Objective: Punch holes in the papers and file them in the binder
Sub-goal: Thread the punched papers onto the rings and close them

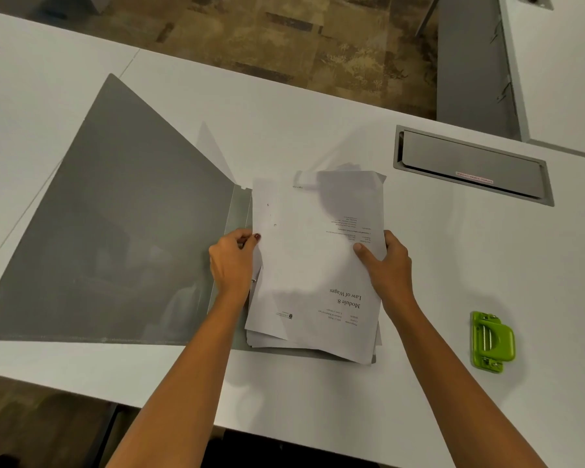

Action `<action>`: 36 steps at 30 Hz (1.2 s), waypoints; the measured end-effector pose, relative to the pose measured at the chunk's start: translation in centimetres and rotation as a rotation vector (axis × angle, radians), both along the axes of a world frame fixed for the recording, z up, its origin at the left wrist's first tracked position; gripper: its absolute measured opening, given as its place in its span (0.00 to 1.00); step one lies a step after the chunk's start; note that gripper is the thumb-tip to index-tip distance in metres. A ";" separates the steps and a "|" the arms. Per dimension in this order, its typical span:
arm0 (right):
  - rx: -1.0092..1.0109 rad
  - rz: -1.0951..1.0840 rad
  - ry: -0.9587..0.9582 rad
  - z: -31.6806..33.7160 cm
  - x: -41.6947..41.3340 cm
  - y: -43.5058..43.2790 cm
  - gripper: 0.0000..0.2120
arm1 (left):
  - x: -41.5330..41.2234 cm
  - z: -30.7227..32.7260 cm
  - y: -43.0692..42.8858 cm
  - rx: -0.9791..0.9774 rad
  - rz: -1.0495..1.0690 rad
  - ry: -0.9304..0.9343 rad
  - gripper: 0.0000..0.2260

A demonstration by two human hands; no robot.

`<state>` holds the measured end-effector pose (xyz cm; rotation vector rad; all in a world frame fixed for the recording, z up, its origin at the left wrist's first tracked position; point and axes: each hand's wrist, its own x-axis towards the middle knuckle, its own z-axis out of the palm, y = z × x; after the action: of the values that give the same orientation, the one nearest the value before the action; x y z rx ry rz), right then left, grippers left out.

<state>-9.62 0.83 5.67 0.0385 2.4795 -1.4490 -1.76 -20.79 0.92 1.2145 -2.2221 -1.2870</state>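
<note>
Filing step, head view. Both hands hold the papers (314,251) over the right half of the open binder (115,231), near the middle of the table (318,106). The left hand (232,261) pinches the stack's left edge, beside the spine; the right hand (387,265) grips the right edge, thumb on top and fingers beneath. The top sheet lies upside down to the viewer, its heading at 6 o'clock. Two small dark marks near its left edge may be punched holes.

Step in hand, as judged: seating the stack on the binder's rings. One ring (254,280) shows just below the left hand; the others are hidden by the sheets. Whether the rings stand open cannot be told. The next move calls for squaring the uneven stack, lining the holes up with the rings, and lowering the left edge onto them.

Containers: the binder lies flat, its grey front cover spread toward 9 o'clock and bare; its right half carries loosely stacked sheets, edges uneven at 6 o'clock. The green hole punch (492,341) rests on the table at 4 o'clock, well apart from the hands. A closed cable hatch (473,165) sits at 2 o'clock.
</note>
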 end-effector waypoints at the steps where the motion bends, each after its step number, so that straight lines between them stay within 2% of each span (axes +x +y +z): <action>1: -0.001 0.001 -0.001 0.0 0.0 0.0 0.12 | 0.1 -0.2 0.1 -0.038 -0.027 0.026 0.10; 7: -0.002 0.002 -0.008 -0.3 -0.2 0.2 0.12 | -0.1 -0.5 0.0 -0.134 -0.097 0.021 0.08; 11: 0.004 0.000 -0.011 -0.4 -0.3 0.3 0.14 | -0.6 0.1 -0.4 -0.117 -0.128 -0.096 0.08; 15: 0.010 0.001 -0.012 -0.4 -0.3 0.2 0.14 | -1.3 1.3 -1.1 0.025 -0.075 -0.238 0.09; 19: 0.022 -0.003 -0.025 -0.6 -0.3 0.3 0.16 | -1.5 1.4 -1.8 0.173 -0.033 -0.286 0.09; 26: 0.028 0.006 -0.020 -0.5 -0.4 0.3 0.17 | -2.0 1.9 -3.0 0.231 -0.146 -0.384 0.09; 28: 0.027 0.009 -0.020 -0.5 -0.4 0.3 0.16 | -2.0 1.9 -2.7 0.168 -0.147 -0.424 0.09; 31: 0.027 0.016 -0.023 -0.5 -0.4 0.4 0.16 | -1.6 1.9 -1.7 -0.034 -0.120 -0.458 0.08; 36: 0.046 0.014 -0.025 -0.7 -0.3 0.7 0.15 | -0.7 1.9 0.1 -0.170 -0.064 -0.353 0.11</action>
<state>-9.94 1.50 5.01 0.0484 2.4883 -1.3771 -2.50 -20.73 2.80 1.4022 -2.5723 -0.9374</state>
